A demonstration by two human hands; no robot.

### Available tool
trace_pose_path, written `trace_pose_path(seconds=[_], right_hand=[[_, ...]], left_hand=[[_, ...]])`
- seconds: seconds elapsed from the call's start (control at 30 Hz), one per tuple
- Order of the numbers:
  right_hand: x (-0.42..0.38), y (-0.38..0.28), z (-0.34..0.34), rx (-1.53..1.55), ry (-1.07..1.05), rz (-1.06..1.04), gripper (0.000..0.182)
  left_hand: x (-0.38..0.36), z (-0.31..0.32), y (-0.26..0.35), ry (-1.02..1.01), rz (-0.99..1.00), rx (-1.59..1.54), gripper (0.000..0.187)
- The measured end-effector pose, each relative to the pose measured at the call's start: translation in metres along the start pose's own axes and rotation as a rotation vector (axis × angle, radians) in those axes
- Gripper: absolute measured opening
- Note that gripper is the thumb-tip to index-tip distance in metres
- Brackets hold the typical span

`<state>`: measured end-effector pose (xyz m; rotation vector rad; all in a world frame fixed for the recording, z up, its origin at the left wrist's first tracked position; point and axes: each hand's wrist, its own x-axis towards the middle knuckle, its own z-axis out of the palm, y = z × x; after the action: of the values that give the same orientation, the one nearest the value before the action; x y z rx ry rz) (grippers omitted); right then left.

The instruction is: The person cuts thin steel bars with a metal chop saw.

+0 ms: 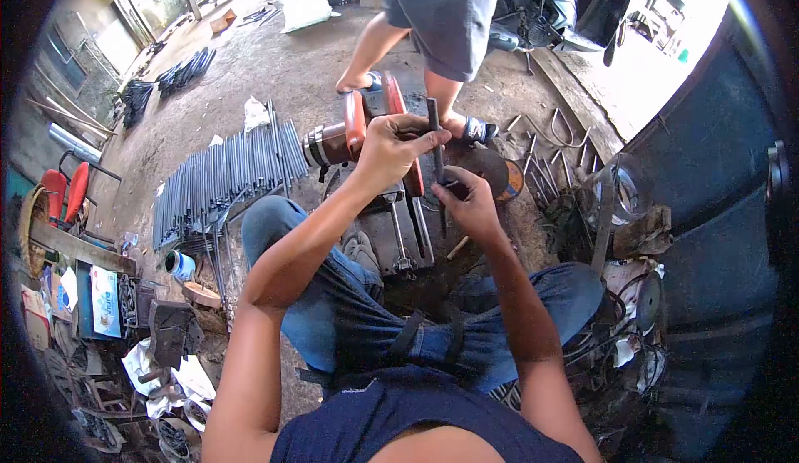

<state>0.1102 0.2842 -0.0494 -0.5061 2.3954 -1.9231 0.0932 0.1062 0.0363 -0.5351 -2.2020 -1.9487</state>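
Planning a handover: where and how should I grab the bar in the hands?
Probably pinch the bar across its far end, coming from the far side, opposite the wearer. It's slim and straight, and that end sticks out past the left hand. The right hand grips it nearer the body, so the far end looks easiest.

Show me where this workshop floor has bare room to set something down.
Bare floor lies between the white sack and the row of metal rods. It is crowded lower left, with crumpled paper and a blue container, and right of the round disc, among loose rods.
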Motion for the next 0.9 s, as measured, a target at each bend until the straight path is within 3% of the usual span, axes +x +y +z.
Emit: trace_pose_path(seconds=[0.1, 0.23, 0.33, 0.4, 0.53, 0.7, 0.8, 0.9], right_hand=[[-0.003, -0.003, 0.007, 0.076, -0.020, -0.031, 0.029], [-0.004, -0.003, 0.010, 0.061, -0.035, -0.062, 0.027], [-0.006, -0.010, 0.008, 0.020, -0.055, -0.084, 0.027], [-0.004, -0.005, 0.008, -0.050, -0.006, -0.148, 0.025], [-0.004, -0.003, 0.007, 0.065, -0.027, -0.085, 0.024], [-0.001, 0.007, 0.007, 0.058, -0.052, -0.199, 0.024], [-0.003, 0.006, 0.008, 0.215, -0.110, -0.108, 0.024], [-0.004, -0.006, 0.009, 0.134, -0.133, -0.022, 0.023]], left_hand=[[0.002, 0.000, -0.013, 0.066, 0.067, 0.069, 0.018], [0.002, 0.000, -0.012, 0.064, 0.015, 0.113, 0.017], [0.003, 0.001, -0.016, 0.026, 0.060, -0.117, 0.019], [0.004, 0.001, -0.013, -0.017, -0.041, -0.309, 0.022], [0.003, 0.002, -0.007, -0.031, -0.045, -0.356, 0.024], [0.004, 0.000, -0.014, -0.017, -0.054, -0.326, 0.025], [0.002, 0.001, -0.010, 0.043, -0.106, -0.377, 0.021], [0.001, 0.001, -0.007, 0.066, -0.135, -0.375, 0.022]])
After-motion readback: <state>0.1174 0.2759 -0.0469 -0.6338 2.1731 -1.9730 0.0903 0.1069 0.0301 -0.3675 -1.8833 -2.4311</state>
